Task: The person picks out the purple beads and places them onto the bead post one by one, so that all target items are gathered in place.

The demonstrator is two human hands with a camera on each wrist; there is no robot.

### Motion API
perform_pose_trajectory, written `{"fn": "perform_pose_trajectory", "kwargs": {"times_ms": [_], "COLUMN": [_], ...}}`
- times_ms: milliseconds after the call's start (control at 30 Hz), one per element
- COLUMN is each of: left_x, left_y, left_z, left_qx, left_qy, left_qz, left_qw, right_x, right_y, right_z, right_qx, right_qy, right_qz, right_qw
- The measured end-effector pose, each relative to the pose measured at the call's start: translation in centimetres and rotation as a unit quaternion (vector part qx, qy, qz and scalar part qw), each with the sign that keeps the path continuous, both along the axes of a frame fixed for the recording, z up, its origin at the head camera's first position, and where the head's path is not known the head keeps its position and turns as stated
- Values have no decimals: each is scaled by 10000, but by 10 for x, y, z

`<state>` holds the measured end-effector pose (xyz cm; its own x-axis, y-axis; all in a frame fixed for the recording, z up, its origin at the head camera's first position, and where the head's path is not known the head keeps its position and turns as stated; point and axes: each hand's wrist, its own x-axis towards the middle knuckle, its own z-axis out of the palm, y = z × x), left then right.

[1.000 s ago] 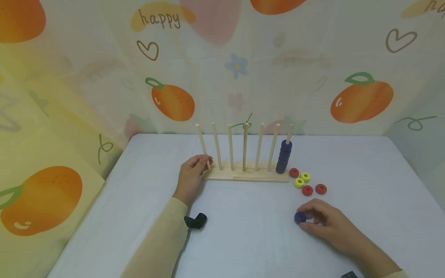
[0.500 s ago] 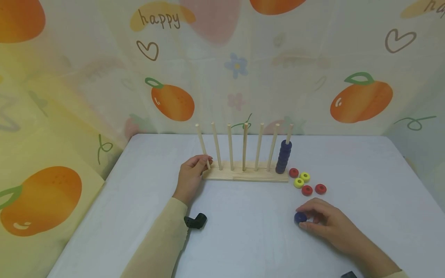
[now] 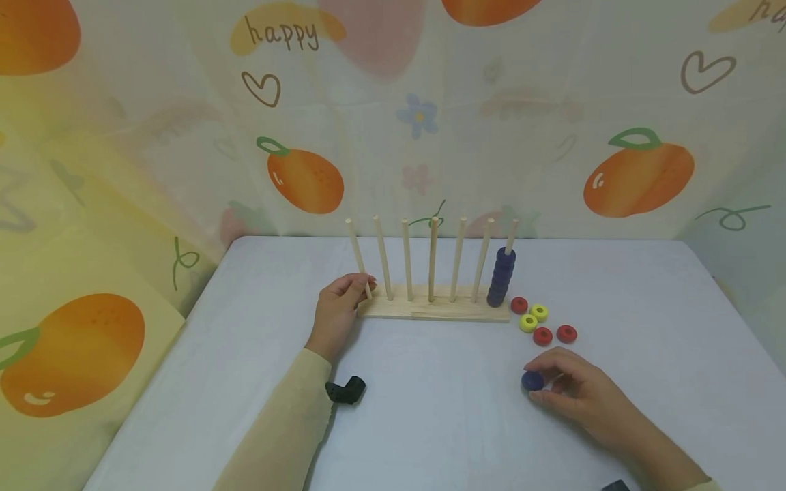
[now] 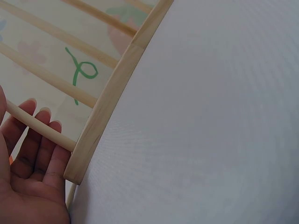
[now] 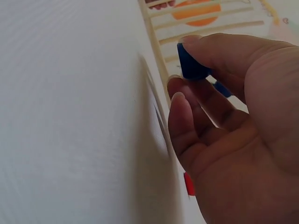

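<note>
A wooden peg rack [image 3: 454, 311] with a row of upright pegs stands toward the back of the table. My left hand [image 3: 338, 310] holds the rack's left end, thumb and fingers about the leftmost peg [image 4: 44, 128]. Several dark blue beads [image 3: 501, 276] are stacked on the rightmost peg; the other pegs bear no beads. In front of the rack, to the right, my right hand [image 3: 580, 392] pinches one blue bead [image 3: 532, 380] between thumb and fingers. The right wrist view shows this blue bead [image 5: 191, 65] at the fingertips, partly covered by the thumb.
Beside the rack's right end lie two yellow beads [image 3: 528, 323] and three red beads [image 3: 543, 336] on the white tabletop [image 3: 430, 402]. A patterned cloth [image 3: 491, 157] hangs behind the table. A black wrist device [image 3: 346, 391] shows at the left sleeve.
The blue bead in my right hand has tilted and shifted slightly away from me. My left hand, the rack and the loose beads stay as they were.
</note>
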<state>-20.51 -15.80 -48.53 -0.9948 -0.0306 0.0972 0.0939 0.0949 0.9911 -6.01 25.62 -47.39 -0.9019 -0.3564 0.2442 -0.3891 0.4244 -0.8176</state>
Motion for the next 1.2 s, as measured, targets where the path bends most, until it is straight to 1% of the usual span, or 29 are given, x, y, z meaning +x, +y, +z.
{"fn": "perform_pose_trajectory", "kwargs": {"times_ms": [200, 433, 700, 800, 900, 1200], "left_x": [-1, -1, -1, -2, -3, -2], "left_y": [-1, 0, -1, -1, -1, -1], "left_z": [-2, -2, -3, -5, -6, -5], "left_qx": [25, -6, 6, 1, -6, -71], "left_qy": [5, 2, 19, 24, 33, 22], "left_qz": [15, 34, 23, 23, 13, 18], "left_qw": [10000, 10000, 10000, 10000, 10000, 10000], "right_x": [1, 3, 3, 3, 4, 7], "right_y": [-4, -8, -15, -18, -20, -25], "right_z": [3, 9, 11, 13, 16, 30], "right_qx": [-83, 13, -448, -514, -526, -352], "right_qy": [123, -70, 263, 332, 338, 248], "right_qz": [43, -2, 383, 419, 400, 390], "right_qw": [9999, 10000, 9979, 9972, 9972, 9983]}}
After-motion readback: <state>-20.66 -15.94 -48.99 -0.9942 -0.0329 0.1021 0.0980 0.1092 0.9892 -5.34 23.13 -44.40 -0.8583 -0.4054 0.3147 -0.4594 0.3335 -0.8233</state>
